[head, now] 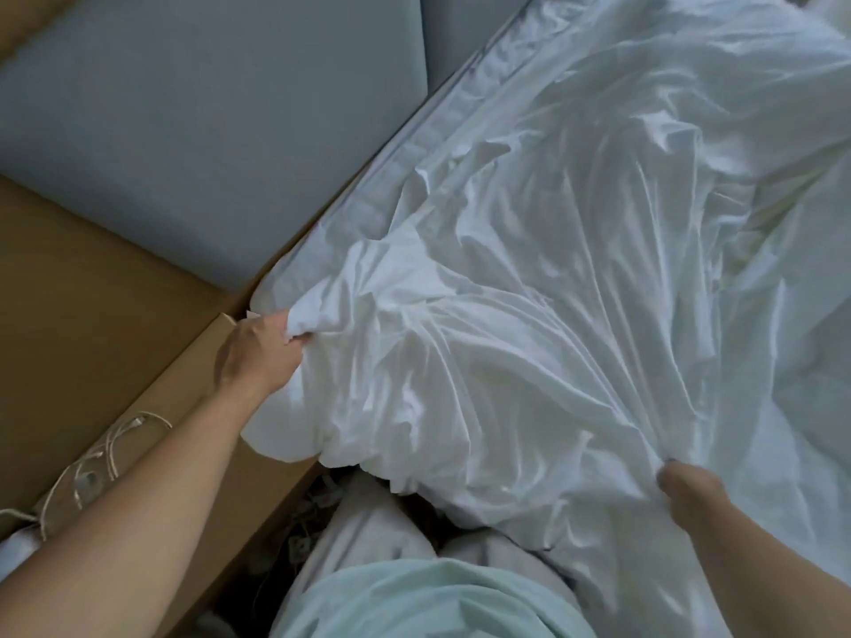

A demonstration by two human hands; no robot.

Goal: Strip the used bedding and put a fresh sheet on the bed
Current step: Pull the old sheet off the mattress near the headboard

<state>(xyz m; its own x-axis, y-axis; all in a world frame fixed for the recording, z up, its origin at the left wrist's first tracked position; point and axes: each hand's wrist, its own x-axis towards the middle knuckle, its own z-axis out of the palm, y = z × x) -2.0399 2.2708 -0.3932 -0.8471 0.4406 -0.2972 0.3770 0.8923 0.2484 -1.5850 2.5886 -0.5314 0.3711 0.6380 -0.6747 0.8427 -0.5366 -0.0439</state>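
A crumpled white sheet (529,278) covers the bed and fills most of the right side of the head view. My left hand (258,352) grips a bunched corner of the sheet at the bed's near left corner, beside the grey headboard. My right hand (690,495) pinches a fold of the same sheet at the lower right, with the fingertips buried in the cloth. The mattress under the sheet is hidden.
A padded grey headboard (207,131) stands along the left of the bed. Beside it sits a wooden nightstand (92,306) with a tangle of white cables (106,453) on it. More cables lie on the floor (313,513) by my legs.
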